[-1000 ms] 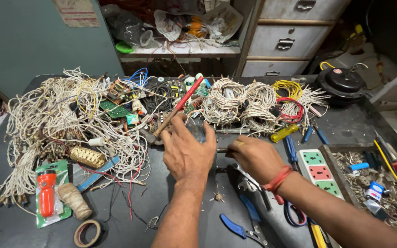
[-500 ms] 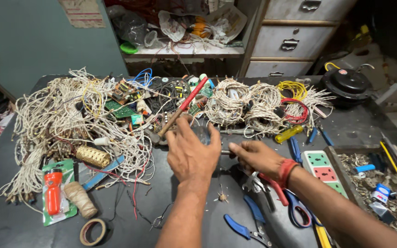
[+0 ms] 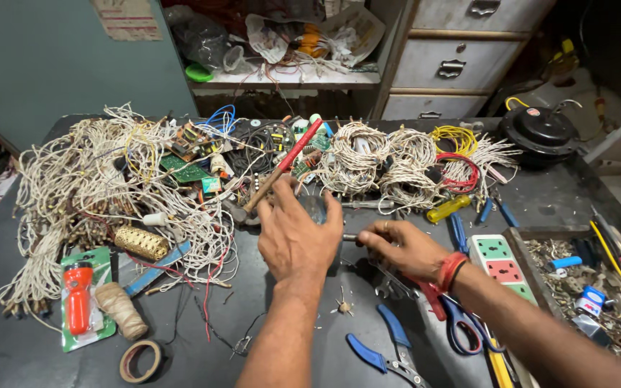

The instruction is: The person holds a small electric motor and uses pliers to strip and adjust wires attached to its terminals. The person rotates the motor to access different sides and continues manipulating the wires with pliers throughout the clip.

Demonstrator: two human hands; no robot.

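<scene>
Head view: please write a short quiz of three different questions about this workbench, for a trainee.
1. True or false: the blue-handled pliers lie nearer to the person than both hands.
2. Which thing lies just beyond the left hand? A) a hammer with a red handle B) a saw C) a paint brush
3. Fill in: the right hand wears a red ____ at the wrist.

Key: 1 true; 2 A; 3 band.

Dark desk carries tangled white wire bundles, orange torch in green pack, twine spool, tape roll, blue pliers, power strip, black fan motor.
</scene>
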